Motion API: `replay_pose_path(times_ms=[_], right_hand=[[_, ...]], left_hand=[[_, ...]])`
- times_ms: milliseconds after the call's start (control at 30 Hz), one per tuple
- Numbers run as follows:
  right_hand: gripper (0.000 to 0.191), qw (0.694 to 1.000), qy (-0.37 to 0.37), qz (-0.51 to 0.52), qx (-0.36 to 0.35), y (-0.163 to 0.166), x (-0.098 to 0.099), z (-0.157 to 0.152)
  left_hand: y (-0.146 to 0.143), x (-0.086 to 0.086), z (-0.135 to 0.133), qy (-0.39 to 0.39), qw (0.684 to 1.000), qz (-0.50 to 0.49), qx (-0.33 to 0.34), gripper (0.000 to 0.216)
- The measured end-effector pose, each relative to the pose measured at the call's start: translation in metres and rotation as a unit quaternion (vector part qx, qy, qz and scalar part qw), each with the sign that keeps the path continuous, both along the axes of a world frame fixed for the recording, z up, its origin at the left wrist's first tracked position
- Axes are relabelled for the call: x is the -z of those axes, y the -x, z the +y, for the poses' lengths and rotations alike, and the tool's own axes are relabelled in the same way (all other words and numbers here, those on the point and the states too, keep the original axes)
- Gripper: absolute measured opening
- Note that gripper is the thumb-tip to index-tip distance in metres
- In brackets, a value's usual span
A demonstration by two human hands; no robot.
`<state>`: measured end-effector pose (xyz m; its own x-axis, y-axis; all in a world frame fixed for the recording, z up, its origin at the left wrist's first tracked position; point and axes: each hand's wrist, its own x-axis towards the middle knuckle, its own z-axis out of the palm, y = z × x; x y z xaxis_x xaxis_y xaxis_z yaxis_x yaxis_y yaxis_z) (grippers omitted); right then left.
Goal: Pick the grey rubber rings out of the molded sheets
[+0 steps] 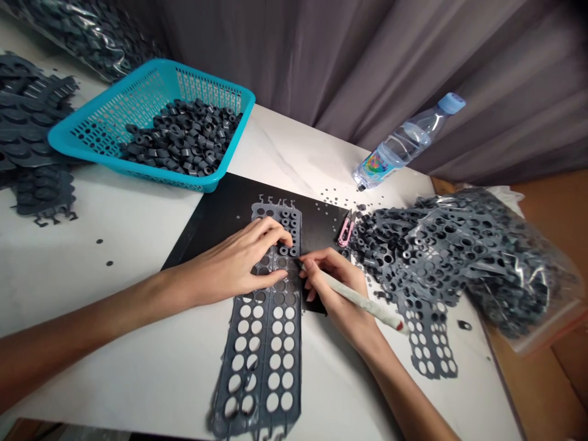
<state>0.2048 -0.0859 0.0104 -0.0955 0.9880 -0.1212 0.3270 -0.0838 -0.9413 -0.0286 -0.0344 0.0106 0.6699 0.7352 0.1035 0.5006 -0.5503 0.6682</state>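
A long dark grey rubber sheet [264, 343] with rows of round holes lies lengthwise in front of me. Small ring-shaped pieces [288, 233] still sit in its far right rows. My left hand [250, 260] rests on the sheet, thumb and fingers apart, the fingertips bent down beside those rings. In my right hand [337, 282] is a pen-like tool [362, 300] with a pale, wrapped-looking handle, gripped between thumb and fingers. Its dark tip points at the sheet's right edge, just below the rings; whether it touches is unclear.
A black mat [206, 217] lies under the sheet's far part. Behind left stands a turquoise basket [151, 174] of small grey pieces. Pink thread snips [346, 229], a water bottle [399, 144] and a plastic bag [528, 282] with punched sheets are right. More sheets [27, 128] lie left.
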Motion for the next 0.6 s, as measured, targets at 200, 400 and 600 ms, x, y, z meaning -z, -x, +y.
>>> replay_pose_path(times_ms=[200, 400, 600], right_hand=[[0.027, 0.999, -0.006, 0.014, 0.031, -0.0014, 0.0021, 0.003], [0.027, 0.998, 0.013, 0.05, 0.017, -0.0018, 0.0039, 0.0059], [0.026, 0.998, 0.007, 0.056, 0.015, -0.0015, 0.0046, 0.0064]], left_hand=[[-0.0014, 0.0011, 0.0016, -0.012, 1.0, 0.014, 0.0, 0.036], [-0.0017, 0.0005, 0.0036, 0.006, 1.0, 0.019, -0.004, 0.039], [-0.0038, -0.0028, 0.0029, -0.015, 1.0, 0.027, -0.003, 0.034]])
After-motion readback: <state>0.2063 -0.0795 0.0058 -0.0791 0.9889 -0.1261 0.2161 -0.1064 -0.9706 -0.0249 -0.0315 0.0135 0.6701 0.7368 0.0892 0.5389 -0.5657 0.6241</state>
